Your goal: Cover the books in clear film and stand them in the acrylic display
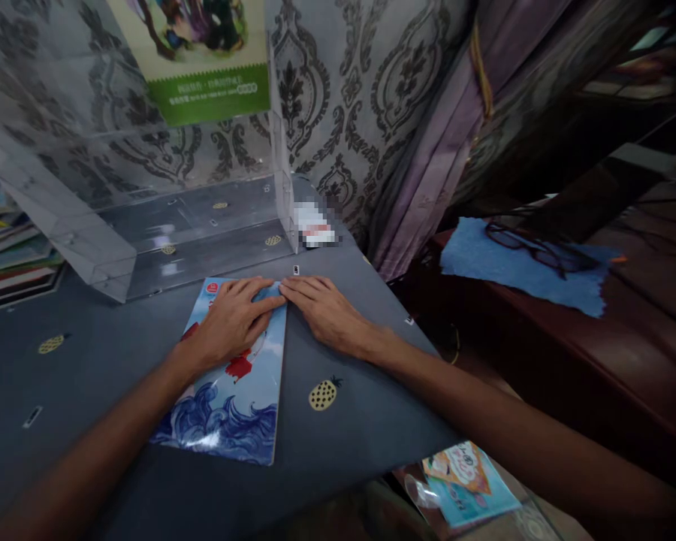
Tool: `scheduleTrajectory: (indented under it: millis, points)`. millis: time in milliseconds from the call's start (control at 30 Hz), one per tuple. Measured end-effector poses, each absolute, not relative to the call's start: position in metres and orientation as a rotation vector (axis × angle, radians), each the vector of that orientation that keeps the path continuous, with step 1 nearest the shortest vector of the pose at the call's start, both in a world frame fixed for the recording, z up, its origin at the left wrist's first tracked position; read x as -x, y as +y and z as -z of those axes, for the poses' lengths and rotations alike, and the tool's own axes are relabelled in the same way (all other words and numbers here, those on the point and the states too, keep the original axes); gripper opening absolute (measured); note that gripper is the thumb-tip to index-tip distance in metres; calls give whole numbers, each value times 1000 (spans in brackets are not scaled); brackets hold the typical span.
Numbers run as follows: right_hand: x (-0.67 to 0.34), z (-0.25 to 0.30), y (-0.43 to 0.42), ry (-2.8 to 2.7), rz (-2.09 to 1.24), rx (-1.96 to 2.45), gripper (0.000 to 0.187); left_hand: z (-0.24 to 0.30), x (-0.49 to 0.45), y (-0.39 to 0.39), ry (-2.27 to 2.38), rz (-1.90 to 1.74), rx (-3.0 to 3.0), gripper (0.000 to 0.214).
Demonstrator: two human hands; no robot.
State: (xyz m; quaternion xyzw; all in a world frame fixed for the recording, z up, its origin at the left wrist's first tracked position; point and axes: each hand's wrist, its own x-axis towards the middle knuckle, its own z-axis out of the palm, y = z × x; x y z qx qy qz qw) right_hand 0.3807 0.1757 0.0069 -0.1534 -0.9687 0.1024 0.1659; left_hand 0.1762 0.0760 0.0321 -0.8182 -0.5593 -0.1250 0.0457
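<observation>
A thin book (233, 406) with a blue wave picture on its cover lies flat on the grey tablecloth (118, 353). My left hand (230, 323) rests on the book's upper part, fingers flat and stretched toward its top right corner. My right hand (327, 312) lies on the cloth just right of the book, fingers flat, with the fingertips touching that same corner beside the left fingertips. Neither hand grips anything.
A clear plastic case (191, 225) stands behind the book, a green poster (208, 83) above it. A stack of books (11, 248) is at the far left. Right of the table, glasses (541, 252) lie on a blue cloth (518, 270). Another book (467, 481) lies below the table edge.
</observation>
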Motion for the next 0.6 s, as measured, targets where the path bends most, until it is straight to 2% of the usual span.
scheduleTrajectory:
  millis: [267, 467, 600]
  points:
    - [-385, -7, 168, -2740, -366, 496, 50, -38, -160, 79, -1594, 363, 2587, 35]
    - [-384, 3, 171, -2723, -515, 427, 57, -35, -162, 73, -1799, 302, 2424, 40]
    - [-370, 6, 184, -2725, -559, 339, 51, -33, -165, 67, -1925, 254, 2264, 40]
